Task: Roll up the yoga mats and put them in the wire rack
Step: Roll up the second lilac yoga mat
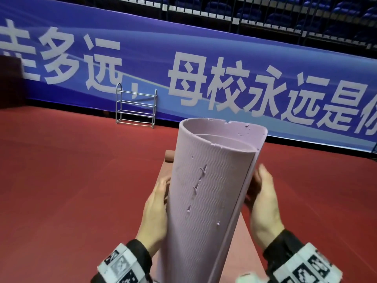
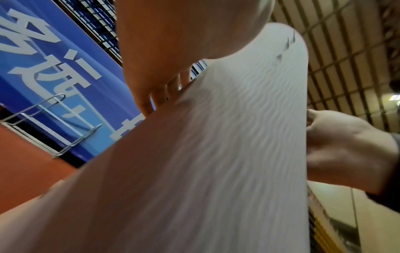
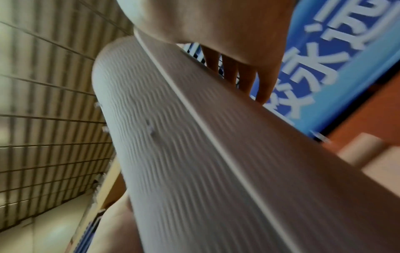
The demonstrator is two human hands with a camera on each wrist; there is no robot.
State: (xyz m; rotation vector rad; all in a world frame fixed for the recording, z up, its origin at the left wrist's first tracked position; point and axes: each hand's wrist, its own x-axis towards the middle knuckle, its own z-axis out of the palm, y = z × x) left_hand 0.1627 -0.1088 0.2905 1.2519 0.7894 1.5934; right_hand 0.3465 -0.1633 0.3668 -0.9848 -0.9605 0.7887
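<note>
A lilac yoga mat (image 1: 206,193), rolled into a loose tube with torn spots on its ribbed skin, stands upright and leans slightly right in front of me. My left hand (image 1: 155,209) grips its left side and my right hand (image 1: 263,203) grips its right side by the loose outer edge, fingers wrapped behind. The left wrist view shows the roll (image 2: 216,154) under my left fingers (image 2: 160,95); the right wrist view shows the roll (image 3: 194,154) under my right fingers (image 3: 249,77). The empty silver wire rack (image 1: 135,107) stands far off against the banner.
A second, pinkish-brown mat (image 1: 248,242) lies flat on the red floor beneath the roll, its far end (image 1: 169,157) curled up. A long blue banner (image 1: 204,78) with white characters closes the back. Open red floor (image 1: 71,180) stretches to the rack (image 2: 54,123).
</note>
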